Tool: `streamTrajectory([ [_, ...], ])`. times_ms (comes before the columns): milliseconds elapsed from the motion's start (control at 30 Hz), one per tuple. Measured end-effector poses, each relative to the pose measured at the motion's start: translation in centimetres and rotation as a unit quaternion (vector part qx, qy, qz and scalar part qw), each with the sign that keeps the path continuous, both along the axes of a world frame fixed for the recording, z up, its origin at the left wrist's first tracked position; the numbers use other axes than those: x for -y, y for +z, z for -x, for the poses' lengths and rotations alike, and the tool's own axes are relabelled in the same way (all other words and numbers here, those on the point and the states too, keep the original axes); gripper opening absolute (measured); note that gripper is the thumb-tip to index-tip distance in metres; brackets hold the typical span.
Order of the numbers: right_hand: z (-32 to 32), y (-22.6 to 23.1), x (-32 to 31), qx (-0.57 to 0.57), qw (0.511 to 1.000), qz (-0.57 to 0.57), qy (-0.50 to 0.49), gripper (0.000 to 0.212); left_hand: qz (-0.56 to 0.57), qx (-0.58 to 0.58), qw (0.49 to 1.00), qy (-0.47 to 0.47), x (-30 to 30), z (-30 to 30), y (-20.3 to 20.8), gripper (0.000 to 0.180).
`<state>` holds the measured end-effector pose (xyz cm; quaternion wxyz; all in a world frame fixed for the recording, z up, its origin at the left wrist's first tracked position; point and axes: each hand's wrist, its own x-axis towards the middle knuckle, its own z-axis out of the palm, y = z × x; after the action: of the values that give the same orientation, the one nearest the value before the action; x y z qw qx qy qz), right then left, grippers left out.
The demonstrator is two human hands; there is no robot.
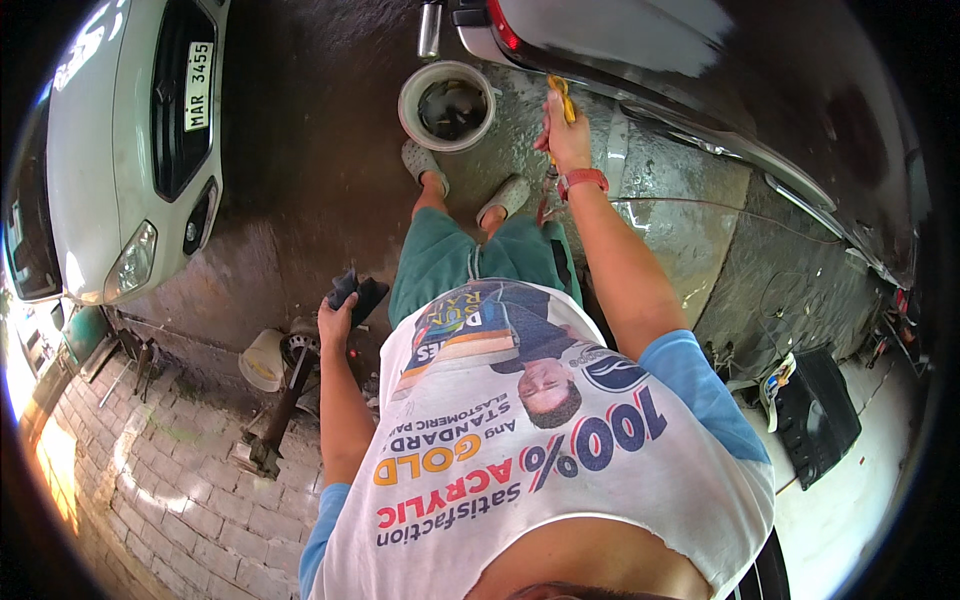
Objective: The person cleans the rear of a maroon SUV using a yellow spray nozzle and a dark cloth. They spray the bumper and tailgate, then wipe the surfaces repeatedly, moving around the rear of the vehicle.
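Right hand point(567, 135) is up front, fingers curled round a yellow tool point(562, 92), looks like some kind of spray gun or nozzle, held just beside the dark car point(740, 80), though I can't tell if they're touching. Left hand point(336, 318) is off to the other side, down by the hip, fingers pinched on a dark bundle point(358, 294), cloth or sponge, can't say which. Further out there's a pale bucket point(407, 105) in front of the feet, dark stuff inside, and a white car point(130, 130) over on the left, well apart. What'd worry me: the dark floor point(300, 130) looks wet and shiny in places, so those clogs point(505, 195) could slip, and a careless step could knock the bucket. If the tool swings sideways it might scrape the car's paint, and the thin line point(720, 203) running across the ground could snag a foot. Hard to make out: the palm hides the tool's grip and any trigger, the bucket's contents are just murk, and both cars run off the picture's edge.
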<state>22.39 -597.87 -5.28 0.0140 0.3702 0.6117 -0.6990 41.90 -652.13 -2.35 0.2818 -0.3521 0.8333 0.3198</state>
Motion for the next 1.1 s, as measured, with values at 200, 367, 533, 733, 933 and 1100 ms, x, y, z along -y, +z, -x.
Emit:
streamTrajectory([
  [200,1.6,0.4,2.1,0.001,1.000,-0.011,0.012,0.053,-0.170,-0.036,0.961,0.214,-1.2,2.4,-1.6,0.053],
  [367,2.7,2.3,3.7,0.003,1.000,0.000,0.019,0.052,-0.258,-0.036,0.939,0.225,-2.4,6.3,-5.1,0.068],
  [533,3.8,2.9,4.9,0.009,1.000,-0.008,0.022,0.051,-0.379,0.045,0.898,0.217,-10.3,16.6,-1.8,0.071],
  [733,3.2,5.2,5.3,0.003,1.000,-0.002,0.027,0.045,-0.590,-0.021,0.744,0.314,-20.8,25.6,-5.6,0.051],
  [933,-0.2,7.1,4.0,0.031,0.999,-0.022,-0.004,0.042,-0.464,-0.230,0.843,0.145,-35.8,33.3,-5.6,0.054],
  [1100,-3.5,7.7,2.7,0.044,0.998,-0.038,-0.027,0.041,-0.388,-0.359,0.849,0.011,-46.4,32.1,-6.8,0.060],
])
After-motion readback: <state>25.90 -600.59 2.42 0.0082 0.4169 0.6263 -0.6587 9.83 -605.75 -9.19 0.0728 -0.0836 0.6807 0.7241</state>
